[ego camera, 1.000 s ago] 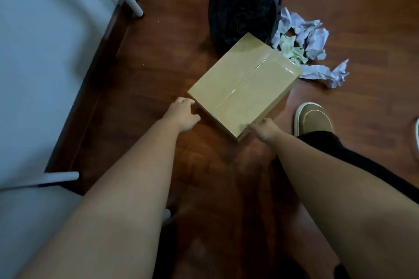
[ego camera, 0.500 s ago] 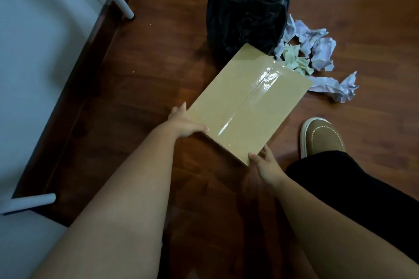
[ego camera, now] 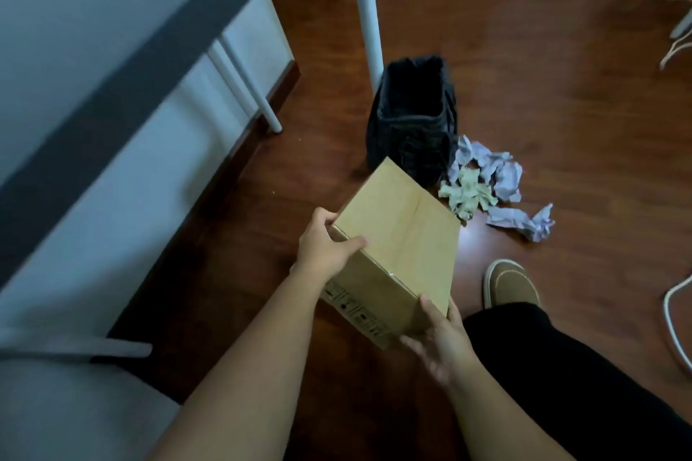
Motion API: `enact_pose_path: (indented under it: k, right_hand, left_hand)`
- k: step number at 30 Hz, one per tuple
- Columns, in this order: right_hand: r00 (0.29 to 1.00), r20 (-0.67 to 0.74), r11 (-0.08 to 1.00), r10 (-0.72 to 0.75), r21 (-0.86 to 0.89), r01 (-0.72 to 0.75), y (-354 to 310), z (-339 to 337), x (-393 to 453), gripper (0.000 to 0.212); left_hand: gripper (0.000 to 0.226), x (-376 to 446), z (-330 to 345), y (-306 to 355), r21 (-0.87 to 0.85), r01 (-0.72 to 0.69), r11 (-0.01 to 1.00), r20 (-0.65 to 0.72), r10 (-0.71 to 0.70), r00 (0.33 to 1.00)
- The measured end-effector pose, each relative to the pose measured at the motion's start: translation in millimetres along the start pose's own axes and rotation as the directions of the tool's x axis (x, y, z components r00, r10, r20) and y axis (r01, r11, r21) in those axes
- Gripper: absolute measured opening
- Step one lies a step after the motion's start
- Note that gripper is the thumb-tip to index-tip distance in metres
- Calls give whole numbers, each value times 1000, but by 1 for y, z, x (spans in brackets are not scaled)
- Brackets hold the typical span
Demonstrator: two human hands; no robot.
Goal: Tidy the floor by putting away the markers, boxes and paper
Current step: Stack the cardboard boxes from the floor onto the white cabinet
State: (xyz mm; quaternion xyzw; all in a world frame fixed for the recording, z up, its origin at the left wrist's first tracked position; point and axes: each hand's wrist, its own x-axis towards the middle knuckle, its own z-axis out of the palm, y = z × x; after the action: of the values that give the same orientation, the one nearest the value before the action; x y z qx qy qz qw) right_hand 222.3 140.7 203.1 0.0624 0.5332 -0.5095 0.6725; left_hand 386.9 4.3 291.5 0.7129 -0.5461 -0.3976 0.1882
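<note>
Gripping plain brown cardboard box (ego camera: 402,236), tilted, clear of the floor: left hand (ego camera: 325,247) clamped over near-left top edge, right hand (ego camera: 440,341) cupped under near-right bottom corner. Flaps closed; contents not visible. Printed black symbols on near side face. Tan slip-on shoe (ego camera: 511,283) just right of box. Beyond: crumpled lilac and pale-green paper (ego camera: 486,187) beside open dark fabric bag (ego camera: 412,123); bag interior too dark to read. White round pole (ego camera: 369,11) behind bag. Reddish-brown wooden floor (ego camera: 561,86); white cables at right.
</note>
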Motion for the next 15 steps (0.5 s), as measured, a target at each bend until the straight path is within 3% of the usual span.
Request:
enact_pose_path:
  k: [5,8,12,15]
  right_hand:
    - [989,58,989,-137,61,134,-38,17,-66,56]
    - [955,123,961,-270,98,259,-70,20,-109,60]
    - [894,107,899,-436,89,428,-116,18,-173,73]
    - [824,93,826,-559,151,543,-151,23,-223,63]
  left_hand:
    - [58,-56,-47,61,36,-156,987,-85,158,984]
    - [58,-96,-62,93,-80,-235,969,-171,219,961]
    - [76,-149,-79,135,-259,-291,921,-162,256,953]
    - [85,-185,-91,159,-374,-388,842,-174,348,921]
